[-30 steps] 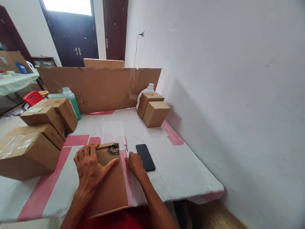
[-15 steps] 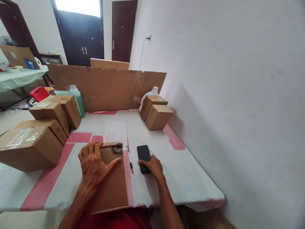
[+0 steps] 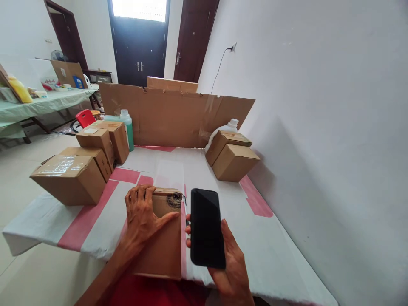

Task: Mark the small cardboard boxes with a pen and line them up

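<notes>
My right hand (image 3: 234, 263) holds a black smartphone (image 3: 208, 229) above the table, its dark screen facing me. Fingertips wrap its left edge and the thumb lies along the right. A brown cardboard box (image 3: 159, 250) with a black scribbled mark near its far right corner lies at the table's front edge. Over its far left part sits my left hand (image 3: 142, 212), fingers bent over the edge and thumb stretched across the top. Between box and phone, a pen (image 3: 184, 199) is mostly hidden.
Several cardboard boxes (image 3: 72, 178) stand on the left, beside a green-liquid bottle (image 3: 128, 131). Two more boxes (image 3: 236, 163) and a white jug (image 3: 233, 124) are at the back right. A cardboard panel (image 3: 172, 117) closes off the far edge; a wall (image 3: 334, 148) borders the right.
My right hand has lifted the smartphone off the table and brought it closer, tilted up. My left hand stays on the cardboard box. The view has swung left.
</notes>
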Demonstrator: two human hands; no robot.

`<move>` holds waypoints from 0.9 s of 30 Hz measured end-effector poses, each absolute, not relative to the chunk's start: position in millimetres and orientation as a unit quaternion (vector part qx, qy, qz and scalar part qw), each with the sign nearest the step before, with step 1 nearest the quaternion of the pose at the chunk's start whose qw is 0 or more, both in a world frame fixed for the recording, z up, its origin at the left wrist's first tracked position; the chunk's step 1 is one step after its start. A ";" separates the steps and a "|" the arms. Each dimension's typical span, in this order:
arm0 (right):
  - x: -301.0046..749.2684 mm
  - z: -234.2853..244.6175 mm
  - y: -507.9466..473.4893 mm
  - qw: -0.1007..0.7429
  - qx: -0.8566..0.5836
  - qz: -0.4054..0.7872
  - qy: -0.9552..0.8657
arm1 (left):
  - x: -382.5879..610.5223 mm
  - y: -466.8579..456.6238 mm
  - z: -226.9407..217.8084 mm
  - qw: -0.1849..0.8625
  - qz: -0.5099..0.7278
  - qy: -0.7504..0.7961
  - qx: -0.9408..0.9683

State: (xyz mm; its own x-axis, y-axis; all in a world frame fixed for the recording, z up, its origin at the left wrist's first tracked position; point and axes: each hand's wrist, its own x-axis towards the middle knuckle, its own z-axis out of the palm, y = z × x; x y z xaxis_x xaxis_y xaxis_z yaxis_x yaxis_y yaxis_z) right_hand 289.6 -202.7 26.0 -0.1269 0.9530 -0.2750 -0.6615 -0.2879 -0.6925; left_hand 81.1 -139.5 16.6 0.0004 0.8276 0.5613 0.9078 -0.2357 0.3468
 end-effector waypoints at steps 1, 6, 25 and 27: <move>279.5 34.0 -204.4 0.545 -0.321 0.747 -0.203 | 80.5 -140.3 15.5 0.062 -0.350 -0.614 -0.705; 234.7 48.0 -207.8 0.460 -0.214 0.845 -0.170 | 77.7 -144.6 13.5 0.079 -0.345 -0.612 -0.707; 227.9 49.5 -210.3 0.471 -0.169 0.852 -0.153 | 74.0 -144.8 12.5 0.066 -0.332 -0.607 -0.719; 229.0 50.8 -211.4 0.474 -0.174 0.850 -0.151 | 74.1 -143.6 11.8 0.068 -0.327 -0.607 -0.721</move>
